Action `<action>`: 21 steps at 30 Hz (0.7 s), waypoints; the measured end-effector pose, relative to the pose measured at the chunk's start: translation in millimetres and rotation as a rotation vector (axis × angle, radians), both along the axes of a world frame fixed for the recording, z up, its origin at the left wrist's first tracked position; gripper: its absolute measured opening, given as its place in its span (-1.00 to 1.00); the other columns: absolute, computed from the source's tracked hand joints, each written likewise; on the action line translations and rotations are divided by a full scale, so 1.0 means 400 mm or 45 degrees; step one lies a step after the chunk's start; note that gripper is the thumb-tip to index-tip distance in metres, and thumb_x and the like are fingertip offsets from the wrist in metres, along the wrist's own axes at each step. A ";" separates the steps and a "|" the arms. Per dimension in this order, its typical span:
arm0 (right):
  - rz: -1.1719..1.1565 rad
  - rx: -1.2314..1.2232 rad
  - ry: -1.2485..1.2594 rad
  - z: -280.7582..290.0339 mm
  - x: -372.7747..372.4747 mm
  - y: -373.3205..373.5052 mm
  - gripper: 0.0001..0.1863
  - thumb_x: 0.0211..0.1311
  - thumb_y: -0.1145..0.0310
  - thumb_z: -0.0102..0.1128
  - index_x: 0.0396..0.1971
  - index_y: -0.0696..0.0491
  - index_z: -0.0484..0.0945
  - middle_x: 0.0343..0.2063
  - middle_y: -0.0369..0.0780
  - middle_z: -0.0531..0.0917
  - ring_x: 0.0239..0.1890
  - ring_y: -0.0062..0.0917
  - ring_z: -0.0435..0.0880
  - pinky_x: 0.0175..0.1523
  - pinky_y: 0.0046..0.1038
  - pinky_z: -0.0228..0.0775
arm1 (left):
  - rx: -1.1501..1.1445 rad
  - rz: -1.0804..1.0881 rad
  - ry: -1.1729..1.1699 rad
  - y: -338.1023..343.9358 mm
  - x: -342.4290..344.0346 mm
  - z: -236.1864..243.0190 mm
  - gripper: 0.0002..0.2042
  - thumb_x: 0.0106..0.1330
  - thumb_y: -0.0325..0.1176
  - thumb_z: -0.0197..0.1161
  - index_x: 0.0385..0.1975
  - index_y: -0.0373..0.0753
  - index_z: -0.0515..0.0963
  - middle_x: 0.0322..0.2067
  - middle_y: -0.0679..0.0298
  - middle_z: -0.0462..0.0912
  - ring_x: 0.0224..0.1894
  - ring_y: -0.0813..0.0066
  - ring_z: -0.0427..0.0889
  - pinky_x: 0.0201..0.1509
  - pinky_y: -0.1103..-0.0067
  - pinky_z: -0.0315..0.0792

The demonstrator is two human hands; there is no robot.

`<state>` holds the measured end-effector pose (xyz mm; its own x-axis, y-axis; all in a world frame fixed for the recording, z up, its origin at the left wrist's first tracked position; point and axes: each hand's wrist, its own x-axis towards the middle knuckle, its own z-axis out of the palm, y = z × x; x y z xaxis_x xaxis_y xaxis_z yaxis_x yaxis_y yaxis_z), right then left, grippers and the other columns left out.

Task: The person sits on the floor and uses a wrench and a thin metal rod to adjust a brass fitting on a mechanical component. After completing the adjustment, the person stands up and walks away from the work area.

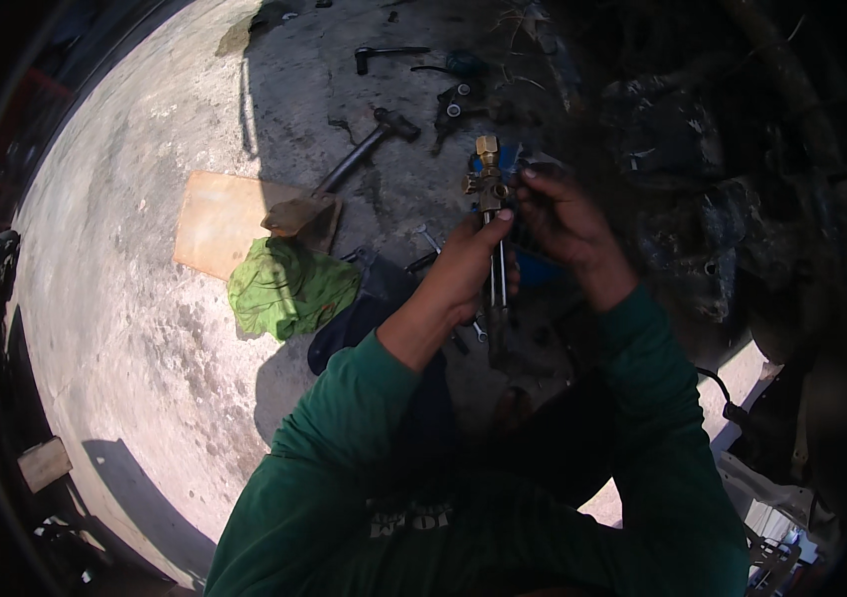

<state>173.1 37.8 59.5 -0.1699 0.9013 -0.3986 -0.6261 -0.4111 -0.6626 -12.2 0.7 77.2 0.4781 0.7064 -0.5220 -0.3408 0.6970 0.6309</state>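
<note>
A cutting torch [488,186] with a brass body, a hex nut at its top end and slim metal tubes is held upright in front of me. My left hand [468,264] is wrapped round its tubes just below the brass body, thumb lying along the front. Close beside the brass part, on its right, is my right hand [570,221], its fingers curled and the thumb bent in. Whatever those fingers pinch is too dark and small to make out. Behind the torch lies something blue [540,269], partly covered by my hands.
On the concrete floor lie a hammer [369,149], a tan board [214,221], a green cloth [289,289], a ratchet-like tool [390,54] and a dark metal part with round ends [456,107]. Wrenches [427,237] are near my left wrist. Dark machinery [687,239] crowds the right side.
</note>
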 end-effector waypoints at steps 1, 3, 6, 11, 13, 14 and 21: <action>-0.007 0.005 -0.007 -0.002 -0.002 -0.001 -0.91 0.30 0.51 0.26 -0.24 0.06 0.57 -0.28 -0.22 0.72 -0.30 -0.57 0.72 -0.25 -0.57 0.59 | 0.004 0.006 -0.002 -0.002 0.000 0.002 -0.65 0.46 -0.11 0.17 0.01 -0.22 0.32 -0.50 0.29 0.47 -0.58 0.47 0.56 -0.55 0.49 0.51; -0.001 0.025 0.000 -0.007 -0.005 -0.008 -0.90 0.30 0.51 0.25 -0.22 0.07 0.57 -0.28 -0.22 0.72 -0.29 -0.54 0.72 -0.19 -0.53 0.60 | 0.012 0.013 0.010 -0.006 0.002 0.002 -0.67 0.46 -0.14 0.16 0.01 -0.22 0.31 -0.50 0.29 0.46 -0.59 0.46 0.56 -0.56 0.49 0.51; -0.015 0.034 0.048 -0.005 -0.008 -0.017 -0.87 0.29 0.52 0.23 -0.19 0.12 0.57 -0.26 -0.20 0.72 -0.25 -0.47 0.73 -0.10 -0.47 0.62 | 0.016 0.021 0.032 -0.008 0.004 -0.001 -0.68 0.45 -0.17 0.15 0.01 -0.23 0.31 -0.49 0.29 0.46 -0.59 0.45 0.56 -0.56 0.48 0.51; 0.024 0.074 0.106 0.024 0.002 -0.030 -0.80 0.28 0.54 0.21 -0.11 0.22 0.55 -0.22 -0.13 0.69 -0.17 -0.38 0.74 0.01 -0.37 0.63 | 0.023 0.043 0.010 -0.011 0.005 -0.008 -0.68 0.44 -0.22 0.15 0.02 -0.24 0.31 -0.47 0.29 0.46 -0.58 0.44 0.57 -0.55 0.48 0.53; 0.064 0.129 0.025 0.026 0.008 -0.030 -0.77 0.27 0.55 0.21 -0.09 0.25 0.54 -0.21 -0.10 0.68 -0.15 -0.35 0.74 0.02 -0.35 0.64 | 0.043 0.046 -0.026 -0.013 0.003 -0.006 -0.69 0.43 -0.24 0.15 0.03 -0.25 0.31 -0.45 0.28 0.47 -0.58 0.43 0.57 -0.55 0.48 0.53; 0.050 0.130 -0.053 0.035 -0.002 -0.032 -0.76 0.27 0.56 0.22 -0.08 0.25 0.54 -0.21 -0.09 0.68 -0.15 -0.34 0.74 0.01 -0.35 0.65 | 0.051 0.054 -0.009 -0.014 0.001 -0.005 -0.68 0.43 -0.25 0.14 0.04 -0.25 0.30 -0.45 0.28 0.47 -0.57 0.43 0.57 -0.55 0.49 0.53; -0.042 0.253 -0.494 0.062 -0.056 -0.043 -0.75 0.24 0.56 0.28 -0.10 0.29 0.57 -0.27 -0.10 0.69 -0.23 -0.38 0.74 -0.13 -0.41 0.65 | 0.142 0.058 0.052 -0.019 -0.004 -0.011 -0.68 0.43 -0.28 0.14 0.07 -0.25 0.31 -0.41 0.26 0.48 -0.56 0.41 0.61 -0.51 0.48 0.58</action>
<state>150.8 20.4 84.2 -0.0120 0.9694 -0.2453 -0.3259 -0.2357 -0.9156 -13.7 -7.0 72.7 0.4239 0.7817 -0.4574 -0.3429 0.6060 0.7178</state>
